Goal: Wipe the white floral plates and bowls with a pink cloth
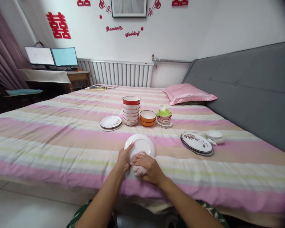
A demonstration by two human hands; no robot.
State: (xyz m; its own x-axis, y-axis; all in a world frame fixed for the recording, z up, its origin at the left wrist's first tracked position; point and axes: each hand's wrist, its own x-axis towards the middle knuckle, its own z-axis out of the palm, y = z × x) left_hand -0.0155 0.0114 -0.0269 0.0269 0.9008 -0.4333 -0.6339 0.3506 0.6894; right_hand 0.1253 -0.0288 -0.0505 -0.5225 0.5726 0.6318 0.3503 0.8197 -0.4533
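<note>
A round white plate [142, 142] is tilted up above the near edge of the bed. My left hand [124, 155] grips its left rim, thumb lying on the upper face and the other fingers hidden beneath. With closed fingers, my right hand [149, 165] presses a crumpled pale pink cloth [139, 170] against the plate's lower part. Just beyond stand a stack of bowls [131, 110] with a red one on top and two orange bowls [147, 118]. Left of them lies a small pile of plates [110, 122].
Small dishes topped by a green leaf-shaped one [163, 113] sit right of the bowls. Oval patterned plates [196, 142] and small white dishes [214, 135] lie farther right. A pink pillow [189, 93] rests by the grey headboard [242, 85]; cables [101, 87] lie at the bed's far edge.
</note>
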